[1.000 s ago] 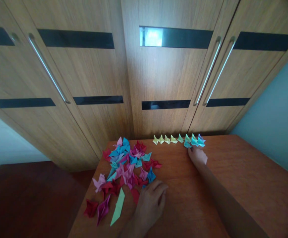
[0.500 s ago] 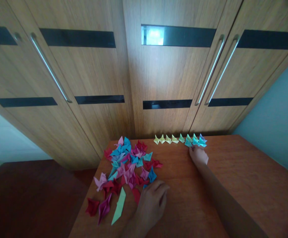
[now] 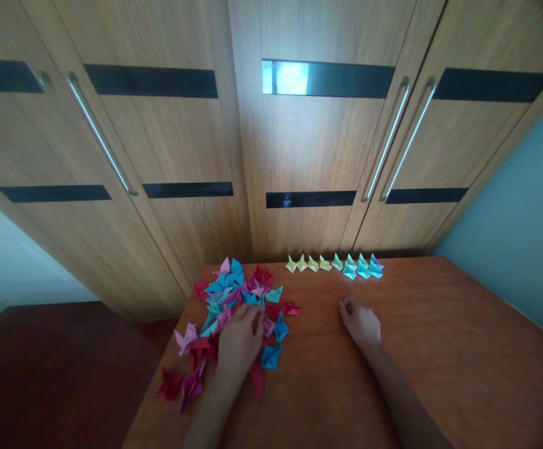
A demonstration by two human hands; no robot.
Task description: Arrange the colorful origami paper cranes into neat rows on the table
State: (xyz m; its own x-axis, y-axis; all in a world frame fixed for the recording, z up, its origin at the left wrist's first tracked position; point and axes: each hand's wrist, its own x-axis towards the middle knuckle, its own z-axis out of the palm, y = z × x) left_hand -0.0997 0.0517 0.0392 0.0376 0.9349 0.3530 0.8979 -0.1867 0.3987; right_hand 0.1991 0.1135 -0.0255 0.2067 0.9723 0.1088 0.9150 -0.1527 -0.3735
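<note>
My left hand (image 3: 239, 340) is over a pile of folded paper pieces (image 3: 225, 282) in red, pink, purple and blue, shaped like small origami birds. Its fingers curl down among them, hiding what they hold, if anything. Just right of that hand lie a blue folded piece (image 3: 271, 357) and a red one (image 3: 258, 379). My right hand (image 3: 361, 321) is closed low over the bare tabletop, apart from any paper, and nothing shows in it. Beyond it runs a row of yellow and green folded pieces (image 3: 313, 264), with several light-blue ones (image 3: 362, 269) in front at its right end.
The reddish-brown wooden table (image 3: 440, 349) reaches back to a wooden wardrobe (image 3: 309, 143) with metal handles (image 3: 388, 140). A pale blue wall (image 3: 524, 206) stands on the right. Left of the table is dark floor (image 3: 56, 374).
My left hand has moved forward and left onto the pile, its forearm now covering the pale green paper. My right hand has drawn back from the light-blue pieces. The view has shifted slightly.
</note>
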